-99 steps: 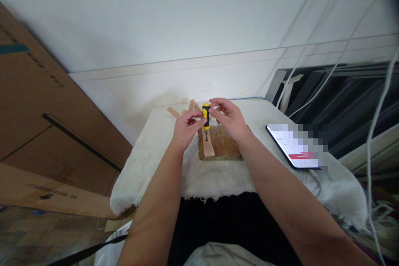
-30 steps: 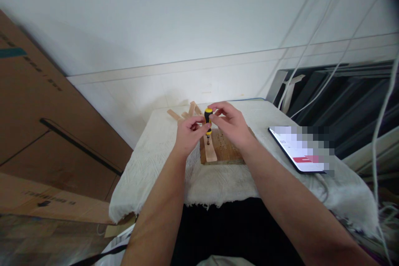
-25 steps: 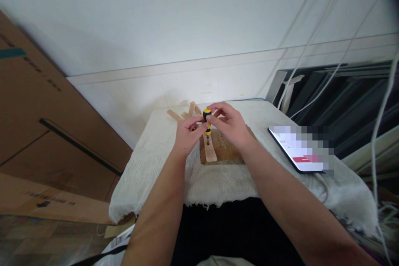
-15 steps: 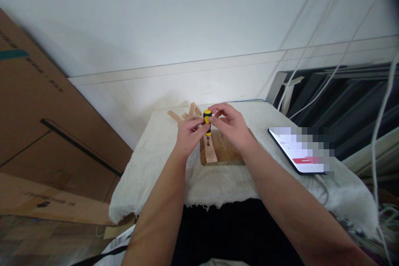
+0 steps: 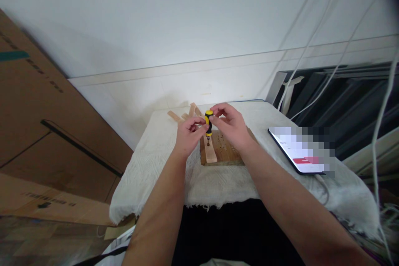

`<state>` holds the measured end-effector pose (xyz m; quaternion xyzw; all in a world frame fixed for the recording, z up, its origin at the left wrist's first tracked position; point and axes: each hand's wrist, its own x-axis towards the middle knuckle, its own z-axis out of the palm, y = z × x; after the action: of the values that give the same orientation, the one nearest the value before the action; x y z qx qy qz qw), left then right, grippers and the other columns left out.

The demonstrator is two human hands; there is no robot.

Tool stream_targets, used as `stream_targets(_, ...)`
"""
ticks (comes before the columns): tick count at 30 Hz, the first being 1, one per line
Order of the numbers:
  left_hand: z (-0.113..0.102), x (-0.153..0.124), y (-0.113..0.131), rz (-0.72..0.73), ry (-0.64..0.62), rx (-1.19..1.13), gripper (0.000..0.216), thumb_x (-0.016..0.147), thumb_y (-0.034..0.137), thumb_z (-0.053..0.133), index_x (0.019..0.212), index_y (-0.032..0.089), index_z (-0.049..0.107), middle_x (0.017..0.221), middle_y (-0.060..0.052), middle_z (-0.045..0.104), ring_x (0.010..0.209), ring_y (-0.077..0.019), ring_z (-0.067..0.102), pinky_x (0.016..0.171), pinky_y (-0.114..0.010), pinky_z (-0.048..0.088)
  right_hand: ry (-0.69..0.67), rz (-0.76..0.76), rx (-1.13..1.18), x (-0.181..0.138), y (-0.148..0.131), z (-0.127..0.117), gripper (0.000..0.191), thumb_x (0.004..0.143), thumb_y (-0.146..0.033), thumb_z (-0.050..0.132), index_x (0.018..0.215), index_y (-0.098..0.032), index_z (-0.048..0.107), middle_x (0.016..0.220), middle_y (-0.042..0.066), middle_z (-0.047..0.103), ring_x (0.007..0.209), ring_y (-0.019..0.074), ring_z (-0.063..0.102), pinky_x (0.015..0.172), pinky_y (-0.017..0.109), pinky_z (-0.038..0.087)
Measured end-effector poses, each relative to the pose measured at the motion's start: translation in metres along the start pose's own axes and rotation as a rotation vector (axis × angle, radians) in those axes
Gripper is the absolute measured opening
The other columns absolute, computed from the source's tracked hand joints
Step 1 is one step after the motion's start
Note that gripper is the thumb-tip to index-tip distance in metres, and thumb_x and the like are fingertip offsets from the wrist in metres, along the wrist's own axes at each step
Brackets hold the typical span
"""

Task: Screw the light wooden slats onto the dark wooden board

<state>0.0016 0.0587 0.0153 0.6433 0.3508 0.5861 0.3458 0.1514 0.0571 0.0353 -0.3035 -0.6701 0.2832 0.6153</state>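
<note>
A stubby yellow-and-black screwdriver stands nearly upright, its tip down at a dark spot on a pale wooden strip. The strip lies along the left side of a brown wooden board dotted with small holes or specks. My left hand has its fingers closed on the handle from the left. From the right, my right hand pinches the same handle between thumb and fingers. What exactly the screwdriver tip meets is too small to make out.
Several loose wooden strips lie behind my left hand. A lit tablet or phone with a cable rests on the white cloth to the right. Large cardboard boxes stand at the left, and white cables hang at the right.
The screwdriver handle has turned, its yellow and black patches showing differently, and it leans very slightly more to the right. Both hands stay around it in nearly the same place.
</note>
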Motion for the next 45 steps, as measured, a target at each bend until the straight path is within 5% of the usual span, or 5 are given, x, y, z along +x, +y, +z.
stream_targets(45,0.0009,-0.0008,0.0007,-0.018,0.016,0.024,0.019,0.069,0.031,0.071,0.08,0.016,0.069,0.06,0.002,0.056,0.046,-0.0048,0.036,0.044,-0.019,0.026,0.022,0.022,0.048,0.0008,-0.0005,0.0005,0.019,0.073,-0.022,0.062,0.089,-0.023,0.053,0.088,0.0,0.055,0.072,0.0115,0.051,0.057,0.024,0.043)
